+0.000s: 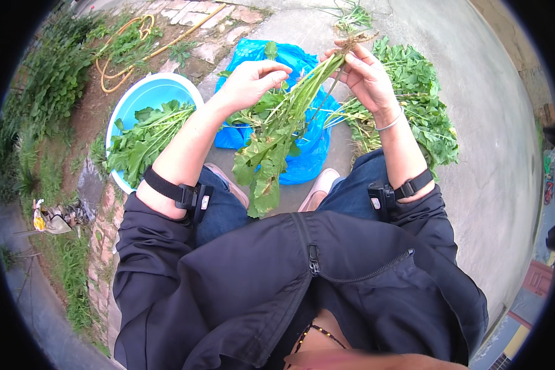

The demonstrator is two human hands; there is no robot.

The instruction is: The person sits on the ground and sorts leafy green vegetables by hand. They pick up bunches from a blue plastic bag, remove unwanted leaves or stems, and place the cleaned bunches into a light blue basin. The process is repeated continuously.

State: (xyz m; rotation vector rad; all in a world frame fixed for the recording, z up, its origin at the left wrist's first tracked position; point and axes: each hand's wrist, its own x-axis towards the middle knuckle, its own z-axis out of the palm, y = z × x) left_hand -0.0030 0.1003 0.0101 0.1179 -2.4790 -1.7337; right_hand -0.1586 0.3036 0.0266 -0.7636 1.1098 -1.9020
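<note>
My right hand (370, 78) grips a bunch of leafy greens (300, 101) near its brown roots (354, 41). The long pale stems slant down to the left, and their broad leaves, some yellowed and torn, hang between my knees. My left hand (256, 83) is beside the stems with fingers curled and thumb close to them; whether something small is pinched there cannot be made out. Beneath the bunch lies a crumpled blue plastic bag (310, 162) with loose leaves on it. Left of my left forearm, a light-blue basin (134, 99) holds more greens (152, 134).
A large heap of rooted greens (421, 97) lies on the concrete ground (490, 138) at the right. Thin grassy greens (354, 18) lie at the top. A yellow hose (120, 76) curls over soil at upper left. My pink shoes (319, 187) flank the bag.
</note>
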